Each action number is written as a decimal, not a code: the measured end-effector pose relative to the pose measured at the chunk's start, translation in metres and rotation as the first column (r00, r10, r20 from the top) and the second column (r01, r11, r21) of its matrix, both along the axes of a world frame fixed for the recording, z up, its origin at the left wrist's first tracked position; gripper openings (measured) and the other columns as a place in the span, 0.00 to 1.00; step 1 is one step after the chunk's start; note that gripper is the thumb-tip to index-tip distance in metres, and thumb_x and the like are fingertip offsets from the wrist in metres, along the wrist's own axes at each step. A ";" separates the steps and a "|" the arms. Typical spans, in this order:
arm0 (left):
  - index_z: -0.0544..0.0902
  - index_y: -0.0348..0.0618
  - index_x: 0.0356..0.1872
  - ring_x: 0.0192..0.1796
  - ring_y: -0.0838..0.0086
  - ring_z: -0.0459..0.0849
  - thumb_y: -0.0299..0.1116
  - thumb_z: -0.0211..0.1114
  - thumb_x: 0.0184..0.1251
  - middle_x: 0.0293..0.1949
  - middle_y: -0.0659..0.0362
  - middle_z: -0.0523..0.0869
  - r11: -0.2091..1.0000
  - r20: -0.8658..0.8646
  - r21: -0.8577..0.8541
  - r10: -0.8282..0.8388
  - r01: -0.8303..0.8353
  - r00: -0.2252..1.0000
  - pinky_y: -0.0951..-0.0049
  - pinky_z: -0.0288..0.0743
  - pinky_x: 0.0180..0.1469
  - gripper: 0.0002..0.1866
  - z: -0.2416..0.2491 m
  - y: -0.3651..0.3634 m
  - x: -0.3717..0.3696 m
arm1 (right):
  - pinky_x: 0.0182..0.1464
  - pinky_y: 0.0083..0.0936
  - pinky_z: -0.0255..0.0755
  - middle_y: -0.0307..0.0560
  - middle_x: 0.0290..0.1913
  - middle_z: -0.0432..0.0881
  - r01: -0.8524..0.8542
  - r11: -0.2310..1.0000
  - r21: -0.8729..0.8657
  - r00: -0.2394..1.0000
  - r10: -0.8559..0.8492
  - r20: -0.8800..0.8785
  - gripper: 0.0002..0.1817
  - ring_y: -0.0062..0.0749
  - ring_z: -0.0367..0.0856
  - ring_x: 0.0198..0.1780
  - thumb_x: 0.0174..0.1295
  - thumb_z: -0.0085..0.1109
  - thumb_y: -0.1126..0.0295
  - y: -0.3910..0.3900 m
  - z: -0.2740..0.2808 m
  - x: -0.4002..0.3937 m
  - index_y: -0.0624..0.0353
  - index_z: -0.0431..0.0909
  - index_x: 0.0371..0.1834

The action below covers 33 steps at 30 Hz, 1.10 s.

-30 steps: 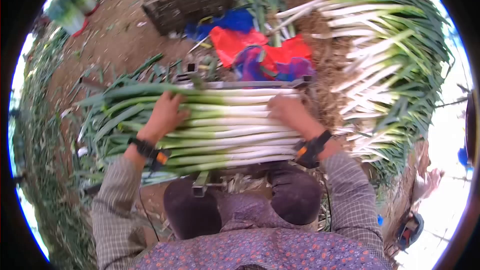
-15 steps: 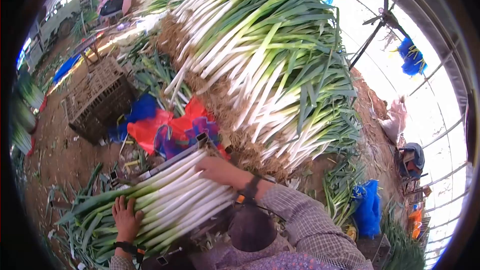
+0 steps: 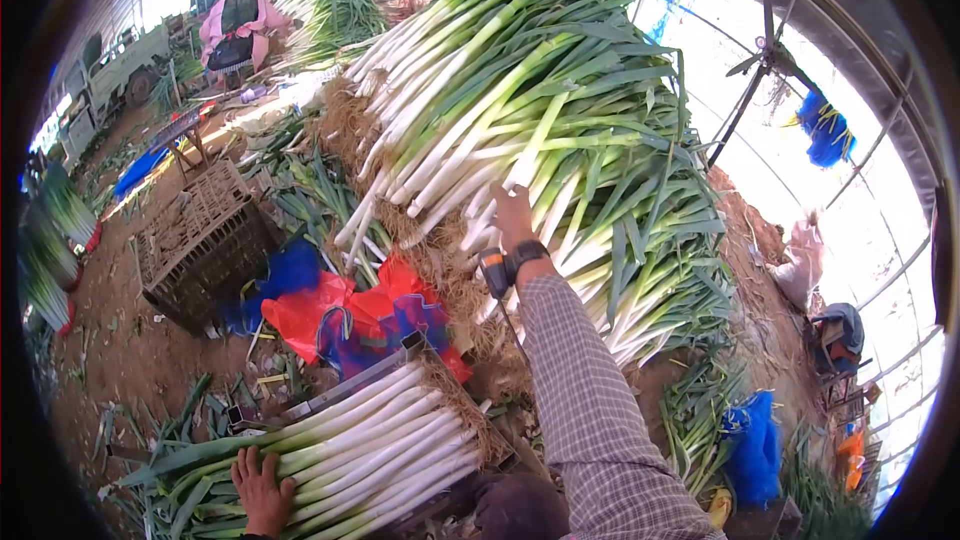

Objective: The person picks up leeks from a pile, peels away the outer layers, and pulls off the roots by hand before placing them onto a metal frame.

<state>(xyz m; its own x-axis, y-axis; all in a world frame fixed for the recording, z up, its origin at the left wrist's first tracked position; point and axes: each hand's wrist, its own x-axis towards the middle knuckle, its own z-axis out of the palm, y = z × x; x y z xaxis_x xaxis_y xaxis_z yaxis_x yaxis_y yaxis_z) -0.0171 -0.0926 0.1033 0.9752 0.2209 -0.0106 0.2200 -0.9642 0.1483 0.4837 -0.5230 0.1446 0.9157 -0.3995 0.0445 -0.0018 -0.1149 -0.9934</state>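
Observation:
Stretched out to the big pile of leeks [image 3: 610, 140], my right hand [image 3: 512, 215] touches the white stalks near the middle of the pile. Its fingers are bent around or against a stalk, partly hidden. My left hand [image 3: 262, 490] lies with fingers spread on the green part of a row of leeks [image 3: 380, 445]. That row rests side by side in a metal frame [image 3: 330, 398], with the roots at its right end. A dark band is on my right wrist.
A brown plastic crate [image 3: 200, 240] stands at the left, with red plastic [image 3: 310, 315] and blue netting near it. Blue netting [image 3: 755, 450] lies at the lower right. A person in pink [image 3: 240, 25] sits at the back left; bundled leeks are at the far left.
My right hand has moved from the roots end of the framed row up and right to the large pile. My left hand remains on the row. The view has shifted slightly.

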 end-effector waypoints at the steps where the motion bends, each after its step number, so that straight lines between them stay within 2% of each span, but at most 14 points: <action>1: 0.77 0.47 0.54 0.72 0.46 0.60 0.44 0.63 0.51 0.64 0.44 0.69 1.000 0.017 0.017 -0.012 0.011 1.000 0.46 0.47 0.73 0.27 0.000 0.000 -0.002 | 0.33 0.32 0.79 0.50 0.42 0.82 -0.015 0.987 0.157 1.000 0.013 0.014 0.28 0.34 0.83 0.37 0.66 0.57 0.63 0.013 0.031 -0.021 0.61 0.65 0.67; 2: 0.77 0.47 0.54 0.72 0.46 0.60 0.44 0.63 0.50 0.64 0.45 0.69 1.000 0.003 -0.004 -0.006 0.006 1.000 0.45 0.47 0.73 0.28 0.002 0.000 -0.001 | 0.31 0.33 0.79 0.51 0.41 0.82 -0.031 0.951 0.309 0.999 0.024 0.028 0.28 0.35 0.84 0.37 0.66 0.56 0.65 0.020 0.047 -0.036 0.63 0.63 0.68; 5: 0.77 0.47 0.54 0.72 0.46 0.60 0.45 0.63 0.51 0.65 0.45 0.69 0.999 -0.002 -0.035 0.012 -0.012 1.000 0.45 0.47 0.73 0.28 0.008 -0.003 0.000 | 0.27 0.33 0.78 0.49 0.37 0.78 -0.082 0.871 0.484 0.994 0.037 0.101 0.28 0.34 0.81 0.32 0.67 0.53 0.68 0.002 0.036 -0.065 0.63 0.60 0.69; 8: 0.77 0.47 0.55 0.72 0.47 0.60 0.45 0.63 0.52 0.65 0.45 0.69 1.000 -0.003 -0.005 -0.006 0.006 1.000 0.45 0.46 0.73 0.28 0.005 -0.001 -0.002 | 0.27 0.33 0.79 0.48 0.35 0.78 -0.121 0.920 0.374 0.993 0.116 0.035 0.25 0.32 0.79 0.30 0.68 0.52 0.69 -0.048 -0.003 -0.087 0.61 0.62 0.67; 9: 0.77 0.47 0.56 0.72 0.47 0.60 0.45 0.64 0.52 0.65 0.45 0.69 1.000 -0.005 -0.011 -0.006 0.006 1.000 0.45 0.46 0.73 0.28 0.005 -0.001 -0.002 | 0.35 0.32 0.78 0.45 0.38 0.77 -0.165 0.914 0.371 0.984 0.177 0.000 0.18 0.32 0.80 0.36 0.71 0.51 0.67 -0.061 -0.003 -0.103 0.58 0.64 0.60; 13: 0.76 0.47 0.56 0.73 0.47 0.59 0.44 0.65 0.52 0.66 0.45 0.68 1.000 -0.022 -0.025 0.007 -0.007 1.000 0.45 0.45 0.74 0.28 0.006 -0.002 -0.002 | 0.46 0.37 0.79 0.48 0.47 0.79 -0.269 0.917 0.295 0.961 0.275 0.021 0.21 0.36 0.82 0.46 0.70 0.55 0.60 -0.077 0.018 -0.086 0.56 0.63 0.60; 14: 0.76 0.47 0.57 0.73 0.47 0.58 0.43 0.65 0.51 0.67 0.45 0.68 1.000 -0.031 -0.027 0.009 -0.010 0.999 0.45 0.44 0.75 0.29 0.008 -0.003 -0.003 | 0.45 0.35 0.79 0.50 0.49 0.80 -0.261 0.909 0.324 0.964 0.260 0.049 0.22 0.36 0.82 0.47 0.69 0.56 0.59 -0.071 0.034 -0.075 0.54 0.63 0.61; 16: 0.76 0.46 0.57 0.74 0.47 0.58 0.43 0.65 0.51 0.67 0.45 0.67 1.000 -0.011 -0.021 -0.001 0.001 1.000 0.46 0.44 0.75 0.28 0.009 -0.006 -0.005 | 0.43 0.31 0.78 0.49 0.47 0.81 -0.135 0.978 0.161 0.991 0.133 0.021 0.22 0.34 0.82 0.43 0.69 0.55 0.62 -0.065 0.062 -0.051 0.55 0.63 0.61; 19: 0.76 0.45 0.56 0.74 0.47 0.57 0.42 0.66 0.51 0.67 0.44 0.67 0.999 -0.013 -0.029 0.012 -0.012 1.000 0.46 0.44 0.75 0.29 0.014 -0.009 -0.005 | 0.38 0.25 0.79 0.49 0.46 0.83 -0.151 0.984 0.098 0.986 0.157 -0.056 0.17 0.32 0.84 0.39 0.68 0.53 0.68 -0.079 0.064 -0.028 0.59 0.70 0.58; 21: 0.76 0.45 0.56 0.73 0.46 0.58 0.43 0.66 0.51 0.67 0.43 0.67 1.000 -0.007 -0.027 0.006 -0.006 1.000 0.46 0.45 0.75 0.29 0.017 -0.011 -0.002 | 0.33 0.25 0.80 0.49 0.42 0.83 -0.056 0.975 0.216 0.998 0.061 -0.015 0.14 0.32 0.84 0.34 0.66 0.53 0.72 -0.080 0.060 -0.024 0.61 0.73 0.54; 24: 0.71 0.41 0.69 0.74 0.49 0.61 0.52 0.52 0.75 0.72 0.43 0.66 0.987 -0.239 0.130 -0.064 0.097 0.969 0.48 0.51 0.75 0.31 0.048 -0.015 0.005 | 0.32 0.26 0.81 0.49 0.41 0.83 0.009 0.938 0.347 0.999 -0.025 0.042 0.13 0.34 0.85 0.32 0.65 0.52 0.77 -0.084 0.060 -0.007 0.63 0.74 0.52; 27: 0.69 0.46 0.71 0.77 0.50 0.53 0.52 0.54 0.72 0.75 0.47 0.62 0.998 -0.307 0.054 -0.025 0.044 0.951 0.49 0.42 0.77 0.32 0.046 -0.011 0.009 | 0.36 0.29 0.83 0.52 0.45 0.83 0.015 0.915 0.402 0.994 -0.056 0.090 0.15 0.38 0.85 0.35 0.64 0.50 0.79 -0.091 0.060 0.020 0.64 0.73 0.55; 29: 0.69 0.45 0.71 0.77 0.50 0.54 0.55 0.53 0.73 0.74 0.47 0.63 0.995 -0.287 0.070 -0.044 0.066 0.957 0.47 0.43 0.76 0.32 0.037 -0.005 0.008 | 0.42 0.32 0.84 0.52 0.47 0.82 0.029 0.922 0.387 0.996 -0.061 0.071 0.20 0.39 0.85 0.39 0.64 0.52 0.79 -0.092 0.065 0.043 0.63 0.70 0.60; 33: 0.70 0.46 0.71 0.76 0.49 0.54 0.58 0.50 0.73 0.74 0.47 0.63 0.992 -0.269 0.080 -0.070 0.094 0.961 0.46 0.42 0.76 0.34 0.025 0.004 0.007 | 0.25 0.29 0.74 0.49 0.44 0.82 0.194 0.957 0.216 0.980 -0.201 0.009 0.13 0.34 0.84 0.34 0.59 0.56 0.82 -0.089 0.071 0.081 0.64 0.77 0.48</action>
<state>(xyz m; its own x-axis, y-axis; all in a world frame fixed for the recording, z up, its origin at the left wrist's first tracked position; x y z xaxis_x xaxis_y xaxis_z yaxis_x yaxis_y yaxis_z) -0.0104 -0.0889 0.1279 0.9548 0.1525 -0.2551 0.1591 -0.9872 0.0054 0.5647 -0.6125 0.2154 0.8172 -0.5754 -0.0345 0.0278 0.0991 -0.9947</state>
